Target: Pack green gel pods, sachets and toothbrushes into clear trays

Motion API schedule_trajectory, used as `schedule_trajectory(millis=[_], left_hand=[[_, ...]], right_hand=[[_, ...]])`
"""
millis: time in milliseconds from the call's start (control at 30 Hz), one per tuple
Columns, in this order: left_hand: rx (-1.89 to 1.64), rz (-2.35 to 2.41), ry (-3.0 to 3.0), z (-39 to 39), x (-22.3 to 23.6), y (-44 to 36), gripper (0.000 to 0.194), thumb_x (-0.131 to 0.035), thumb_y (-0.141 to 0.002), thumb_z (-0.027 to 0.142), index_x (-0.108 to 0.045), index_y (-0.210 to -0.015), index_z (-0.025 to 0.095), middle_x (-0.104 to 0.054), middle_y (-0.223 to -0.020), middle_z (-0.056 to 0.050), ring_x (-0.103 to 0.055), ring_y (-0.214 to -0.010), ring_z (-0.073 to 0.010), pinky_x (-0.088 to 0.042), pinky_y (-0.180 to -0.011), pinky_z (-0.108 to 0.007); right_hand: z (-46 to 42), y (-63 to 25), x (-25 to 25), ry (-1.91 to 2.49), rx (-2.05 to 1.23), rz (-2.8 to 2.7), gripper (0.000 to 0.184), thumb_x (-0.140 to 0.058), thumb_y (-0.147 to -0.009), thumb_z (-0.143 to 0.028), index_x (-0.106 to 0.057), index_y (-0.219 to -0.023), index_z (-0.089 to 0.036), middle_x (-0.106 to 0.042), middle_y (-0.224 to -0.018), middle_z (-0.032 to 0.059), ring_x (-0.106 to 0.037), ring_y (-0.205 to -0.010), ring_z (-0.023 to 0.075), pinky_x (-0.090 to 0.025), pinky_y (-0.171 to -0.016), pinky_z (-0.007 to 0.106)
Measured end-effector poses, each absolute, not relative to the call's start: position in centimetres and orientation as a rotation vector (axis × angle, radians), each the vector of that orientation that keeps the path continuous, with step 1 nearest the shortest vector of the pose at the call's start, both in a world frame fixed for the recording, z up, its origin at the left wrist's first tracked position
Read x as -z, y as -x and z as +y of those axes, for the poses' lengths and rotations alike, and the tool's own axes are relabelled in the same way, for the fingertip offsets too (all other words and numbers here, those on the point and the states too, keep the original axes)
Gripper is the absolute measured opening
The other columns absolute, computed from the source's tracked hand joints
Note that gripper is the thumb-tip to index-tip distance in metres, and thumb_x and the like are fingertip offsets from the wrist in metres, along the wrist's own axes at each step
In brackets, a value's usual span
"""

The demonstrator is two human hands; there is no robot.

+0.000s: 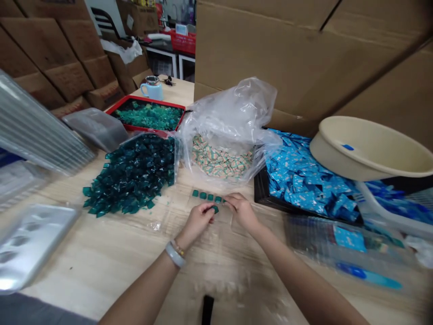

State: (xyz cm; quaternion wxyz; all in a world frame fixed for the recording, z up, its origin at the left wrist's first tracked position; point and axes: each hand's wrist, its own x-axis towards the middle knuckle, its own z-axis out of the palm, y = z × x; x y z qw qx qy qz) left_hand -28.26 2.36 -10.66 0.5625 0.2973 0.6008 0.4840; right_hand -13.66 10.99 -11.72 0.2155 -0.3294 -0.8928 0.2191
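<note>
Centre of frame: left hand (199,218), fingertips clamped on a green piece (215,209); right hand (243,212), fingertips together at the right end of a row of green pieces (210,197), whether gripping one cannot be told; step in hand, apparently lining up, the next move calling for light, level placement. Pale wood bench (118,248) beneath, bearing a heap of green pieces (131,176) left of centre, clear bag (233,104) of printed squares (221,160) mid-frame, blue packets (301,180) and cream basin (368,158) at right. Beyond, upper left: red-rimmed tray (116,104), blue mug (154,91), brown cartons (47,49).
</note>
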Motion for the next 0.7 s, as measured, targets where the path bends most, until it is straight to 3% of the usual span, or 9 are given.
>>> schedule_trajectory(millis=[100, 267, 367, 533, 700], left_hand=[[-1.103, 1.414, -0.759, 2.3, 10.4, 28.4, 0.029, -0.051, -0.064, 0.011, -0.062, -0.091, 0.010, -0.057, -0.059, 0.002, -0.046, -0.049, -0.0069, -0.038, -0.049, -0.018], [-1.100, 1.429, -0.754, 2.1, 10.1, 28.5, 0.030, -0.052, -0.067, 0.018, -0.061, -0.094, 0.010, -0.060, -0.066, -0.001, -0.047, -0.050, -0.0077, -0.039, -0.049, -0.019], [-1.130, 1.418, -0.828, 1.7, 9.7, 28.4, 0.030, -0.053, -0.068, 0.021, -0.062, -0.095, 0.011, -0.063, -0.073, -0.003, -0.051, -0.058, -0.0103, -0.042, -0.054, -0.021], [-1.139, 1.345, -0.773, 0.8, 8.7, 27.3, 0.033, -0.056, -0.066, 0.024, -0.062, -0.096, 0.011, -0.065, -0.088, -0.008, -0.058, -0.071, -0.0142, -0.047, -0.067, -0.026], [-1.076, 1.384, -0.793, 0.2, 7.8, 25.8, 0.040, -0.059, -0.063, 0.034, -0.062, -0.096, 0.011, -0.064, -0.093, -0.010, -0.060, -0.077, -0.0185, -0.049, -0.069, -0.031]], right_hand=[[10.9, 13.8, 12.6, 0.844, -0.516, -2.575, 0.025, -0.043, -0.082, -0.018, -0.062, -0.099, -0.019, -0.062, -0.094, 0.0087, -0.053, -0.087, 0.0197, -0.045, -0.078, 0.035], [10.2, 13.7, 11.4, 1.027, -0.440, -2.523, 0.033, -0.047, -0.079, -0.018, -0.053, -0.111, -0.016, -0.062, -0.089, 0.0094, -0.053, -0.085, 0.0216, -0.044, -0.076, 0.038], [8.7, 13.7, 10.0, 1.090, -0.580, -2.368, 0.024, -0.048, -0.079, -0.023, -0.059, -0.100, -0.017, -0.062, -0.089, 0.0086, -0.055, -0.085, 0.0209, -0.044, -0.076, 0.036], [5.3, 13.5, 8.5, 1.139, -1.077, -2.178, 0.016, -0.047, -0.079, -0.024, -0.060, -0.084, -0.017, -0.065, -0.073, 0.0032, -0.059, -0.065, 0.0138, -0.045, -0.061, 0.024], [2.9, 12.8, 6.4, 1.261, -0.926, -2.343, 0.019, -0.043, -0.075, -0.012, -0.061, -0.070, -0.015, -0.062, -0.065, 0.0032, -0.055, -0.057, 0.0121, -0.039, -0.056, 0.021]])
